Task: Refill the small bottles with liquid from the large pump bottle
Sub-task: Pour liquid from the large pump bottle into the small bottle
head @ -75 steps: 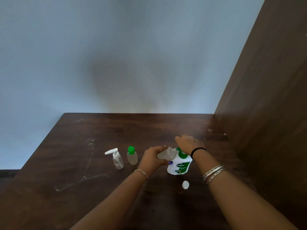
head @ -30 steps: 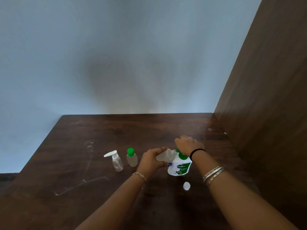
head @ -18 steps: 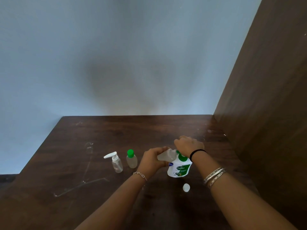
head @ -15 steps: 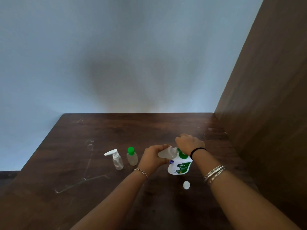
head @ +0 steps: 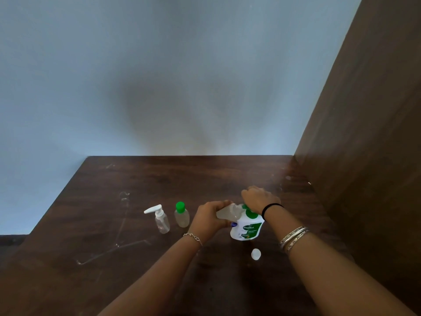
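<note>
1. Hands meet over the pump bottle [head: 247, 228] near the right side of the dark wooden surface [head: 102, 224]: the left hand [head: 210, 217] curls its fingers round a small clear bottle [head: 227, 213], and the right hand [head: 259, 198] lies curled over the pump head, which it hides.
2. Tilted nearly on its side, the small bottle points its mouth toward the green top of the pump bottle, apparently so that the nozzle can empty straight into it; the nozzle and the mouth are hidden, so whether liquid is flowing cannot be told.
3. Its white cap [head: 255, 254] lies loose on the surface just in front of the pump bottle, likely set there within reach for closing up afterwards.
4. Two more small bottles stand upright to the left, just beside each other and apart from the hands: one with a white pump top [head: 160, 218] and one with a green cap [head: 181, 214], both closed.
5. Both forearms reach in from the lower edge and converge; the left wrist, with a thin chain bracelet, is bent inward, while the right wrist, with a black band and bangles lower down the arm, arches downward over the pump.
6. Filling of the held bottle appears to be the step in hand.
</note>
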